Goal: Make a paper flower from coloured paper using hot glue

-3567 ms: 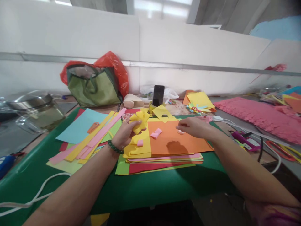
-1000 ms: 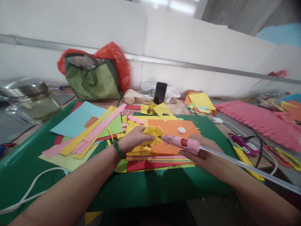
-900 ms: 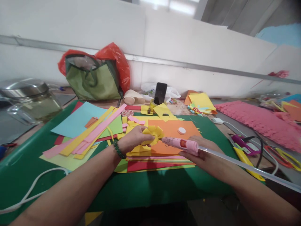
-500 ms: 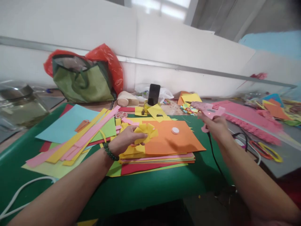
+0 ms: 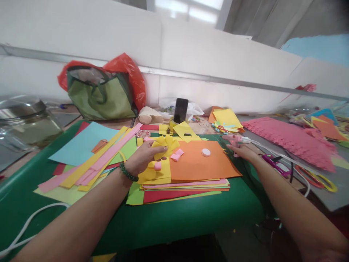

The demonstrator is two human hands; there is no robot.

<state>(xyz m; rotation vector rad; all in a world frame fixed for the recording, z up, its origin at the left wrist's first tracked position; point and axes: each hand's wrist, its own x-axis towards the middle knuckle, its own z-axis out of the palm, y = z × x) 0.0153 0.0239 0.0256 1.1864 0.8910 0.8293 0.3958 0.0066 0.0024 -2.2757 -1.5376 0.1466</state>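
Observation:
My left hand [image 5: 144, 154], wearing a green bead bracelet, pinches a yellow paper flower [image 5: 167, 144] over the paper stack. Two small folded pink paper pieces, one of them a pink strip [image 5: 177, 155], lie below the flower. At the right edge of the stack, my right hand [image 5: 241, 149] is closed around a pink glue gun [image 5: 235, 138], low over the green table cover. Its nozzle points left and its grip is partly hidden by my fingers. Between the hands, a white round disc [image 5: 205, 152] rests on an orange sheet [image 5: 201, 169].
Left lie paper strips [image 5: 109, 156] and a blue sheet [image 5: 81, 140]. Behind the stack stands a phone [image 5: 181, 110]; a green bag [image 5: 102, 96] and a glass jar [image 5: 29, 122] are at left. Scissors [image 5: 317, 180], a purple device [image 5: 276, 164] and pink fringed material [image 5: 289, 140] lie right.
My right hand has lowered the glue gun from above the table to near its surface. The flower in my left hand has risen and tilted slightly, and the pink pieces beneath now show.

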